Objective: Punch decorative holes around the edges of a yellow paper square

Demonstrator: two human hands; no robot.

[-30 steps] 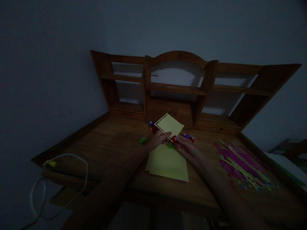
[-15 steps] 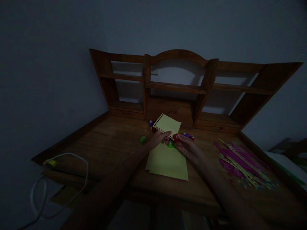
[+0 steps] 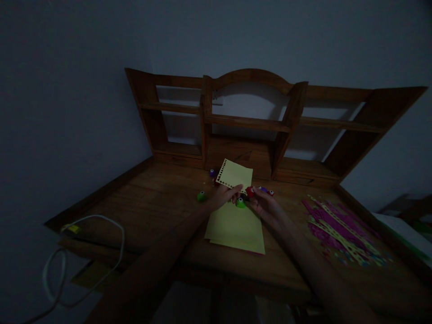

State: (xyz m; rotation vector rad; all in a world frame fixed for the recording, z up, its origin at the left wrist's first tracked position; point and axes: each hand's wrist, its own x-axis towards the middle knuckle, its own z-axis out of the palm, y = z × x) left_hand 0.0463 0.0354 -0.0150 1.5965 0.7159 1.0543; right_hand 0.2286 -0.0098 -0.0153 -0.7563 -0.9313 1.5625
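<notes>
So the left hand (image 3: 227,196) is pinching a loose yellow sheet (image 3: 238,173) by its near edge, thumb lying on top, and it's holding the thing up over the far end of the paper stack (image 3: 236,229). Little punched holes are running down the sheet's left edge and along the near one too. The right hand (image 3: 266,203) is curling around a small red punch (image 3: 250,192) — thumb and fingers closed on it — above the stack's far right corner, right by the sheet's near right corner. Can't tell if the paper is sitting in its slot.

Just under that, a green punch (image 3: 240,203) with a white-and-dark eye is showing at the stack's far end, between the two hands. Moving out, another green one (image 3: 201,195) is sitting off the stack's far left corner, and a purple one (image 3: 212,173) is resting farther beyond that corner, with a second red one (image 3: 216,182) partly hiding behind the sheet. Past the far right corner, a purple and a red punch (image 3: 270,193) are standing close together.

Well out to the right of the stack, pink and yellow punched strips (image 3: 340,229) are lying in a messy heap — tiny colored bits are scattering around its near side. Behind the stack, a wooden shelf unit (image 3: 249,121) is standing on the desk (image 3: 151,198).
</notes>
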